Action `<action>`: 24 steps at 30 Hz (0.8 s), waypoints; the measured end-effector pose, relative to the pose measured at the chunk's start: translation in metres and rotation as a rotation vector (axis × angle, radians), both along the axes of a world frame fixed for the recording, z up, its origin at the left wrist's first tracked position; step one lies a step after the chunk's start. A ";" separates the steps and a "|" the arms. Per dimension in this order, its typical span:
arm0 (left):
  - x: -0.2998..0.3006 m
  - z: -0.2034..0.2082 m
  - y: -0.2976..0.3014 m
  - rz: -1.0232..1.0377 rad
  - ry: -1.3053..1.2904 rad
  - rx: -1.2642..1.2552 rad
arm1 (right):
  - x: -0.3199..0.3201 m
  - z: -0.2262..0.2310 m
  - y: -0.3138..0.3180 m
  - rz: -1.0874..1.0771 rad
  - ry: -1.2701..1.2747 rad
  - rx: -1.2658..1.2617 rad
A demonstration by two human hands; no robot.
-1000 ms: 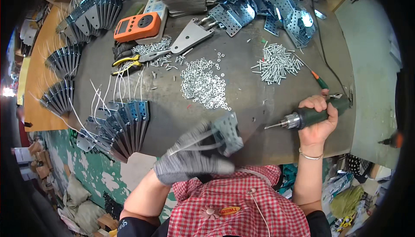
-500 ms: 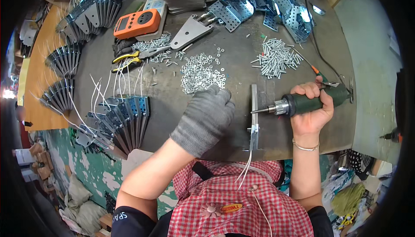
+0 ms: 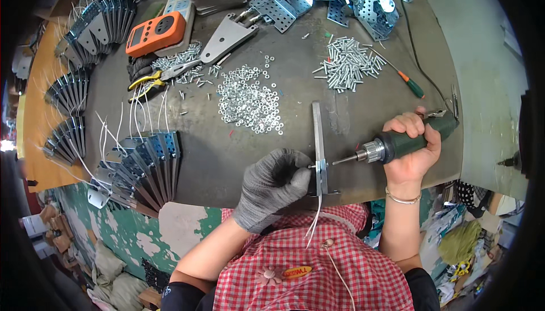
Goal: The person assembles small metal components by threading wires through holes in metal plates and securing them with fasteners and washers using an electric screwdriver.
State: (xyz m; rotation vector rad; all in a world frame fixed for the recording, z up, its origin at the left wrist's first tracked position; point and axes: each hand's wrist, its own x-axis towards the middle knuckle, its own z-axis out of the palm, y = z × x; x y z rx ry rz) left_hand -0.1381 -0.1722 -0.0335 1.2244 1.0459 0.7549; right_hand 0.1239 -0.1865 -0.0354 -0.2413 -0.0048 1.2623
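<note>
My left hand (image 3: pixel 271 189), in a grey knitted glove, pinches a tiny metal nut at its fingertips, against the left side of an upright metal plate assembly (image 3: pixel 318 129). White wires (image 3: pixel 315 214) hang from the assembly's near end. My bare right hand (image 3: pixel 413 155) is wrapped round a dark green electric screwdriver (image 3: pixel 402 144). Its bit points left at the assembly's fastening, a small gap short of it. Beyond my left hand lies a pile of nuts (image 3: pixel 247 104); a heap of screws (image 3: pixel 352 64) lies farther right.
An orange meter (image 3: pixel 156 34), yellow-handled pliers (image 3: pixel 149 81) and a grey plate with pins (image 3: pixel 230 38) lie at the back left. Perforated brackets (image 3: pixel 363 4) are heaped at the back. A green-and-orange screwdriver (image 3: pixel 413 87) rests at right. Fanned wired assemblies (image 3: pixel 150 163) stand at left.
My left hand has left the nut pile and come nearer, to the side of the metal assembly. The electric screwdriver's bit has drawn back from beside the plate and lowered toward its fastening.
</note>
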 end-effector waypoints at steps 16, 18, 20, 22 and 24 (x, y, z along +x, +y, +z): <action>0.012 0.007 0.015 -0.090 0.101 0.519 | 0.004 0.002 -0.003 -0.019 -0.029 -0.001; 0.007 0.011 0.022 -0.166 0.164 0.747 | 0.004 0.002 -0.002 -0.021 -0.037 0.002; 0.003 0.016 0.026 -0.240 0.226 0.979 | 0.003 0.004 -0.001 -0.018 -0.038 -0.005; 0.000 0.019 0.027 -0.361 0.314 1.175 | 0.004 0.002 -0.002 -0.019 -0.055 -0.002; -0.001 0.022 0.025 -0.383 0.349 1.182 | 0.004 0.002 -0.001 -0.018 -0.071 0.000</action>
